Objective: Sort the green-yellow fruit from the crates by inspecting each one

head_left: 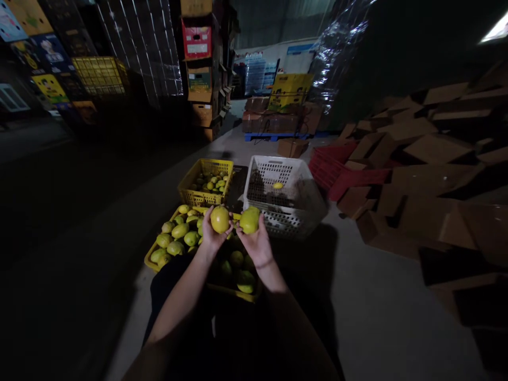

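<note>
My left hand (211, 236) grips a yellow round fruit (219, 219), held up over a yellow crate (153, 257) full of green-yellow fruits. Close beside it, my right hand (257, 244) holds a greener fruit (250, 220). The two fruits are side by side, a small gap between them. Beyond them stands a second yellow crate (189, 194) holding several fruits. A white basket (294, 174) to its right has one yellow fruit (278, 185) inside.
A heap of flattened brown cardboard boxes (428, 159) fills the right side. Red crates (331, 169) lie near the white basket. Stacked boxes (198, 69) and a blue pallet with cartons (273, 124) stand at the back. The left floor is dark.
</note>
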A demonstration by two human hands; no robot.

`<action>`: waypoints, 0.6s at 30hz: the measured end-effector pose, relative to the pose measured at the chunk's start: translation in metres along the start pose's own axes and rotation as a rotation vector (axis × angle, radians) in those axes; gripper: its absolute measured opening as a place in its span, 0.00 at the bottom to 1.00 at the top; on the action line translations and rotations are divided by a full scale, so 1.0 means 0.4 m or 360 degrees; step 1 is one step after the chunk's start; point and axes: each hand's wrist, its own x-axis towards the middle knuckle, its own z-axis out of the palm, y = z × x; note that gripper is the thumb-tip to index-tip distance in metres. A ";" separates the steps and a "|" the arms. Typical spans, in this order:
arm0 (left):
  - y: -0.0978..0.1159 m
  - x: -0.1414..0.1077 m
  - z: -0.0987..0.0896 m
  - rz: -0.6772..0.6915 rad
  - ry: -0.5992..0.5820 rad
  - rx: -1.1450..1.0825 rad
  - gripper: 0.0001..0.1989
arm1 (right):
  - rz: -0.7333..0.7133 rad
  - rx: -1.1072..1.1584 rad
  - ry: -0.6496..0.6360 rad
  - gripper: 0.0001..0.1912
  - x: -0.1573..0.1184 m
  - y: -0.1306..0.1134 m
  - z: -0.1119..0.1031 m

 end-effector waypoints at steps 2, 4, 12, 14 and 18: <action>0.004 -0.004 0.009 0.0003 0.0094 0.0034 0.10 | -0.0007 -0.0068 -0.0052 0.17 -0.004 0.003 0.006; 0.006 -0.010 0.018 0.0008 0.0160 0.0067 0.09 | 0.0024 -0.0128 -0.0092 0.21 -0.011 0.005 0.011; 0.024 -0.017 0.006 -0.0082 0.0197 0.0167 0.09 | 0.0099 -0.0331 -0.0277 0.26 -0.023 -0.003 -0.003; 0.022 -0.011 -0.021 -0.0098 0.0314 0.0127 0.12 | 0.0139 -0.0342 -0.0233 0.26 -0.024 -0.010 -0.006; -0.026 -0.019 -0.105 -0.0150 0.0452 0.0240 0.15 | 0.0185 -0.0350 -0.0096 0.22 -0.031 -0.029 -0.012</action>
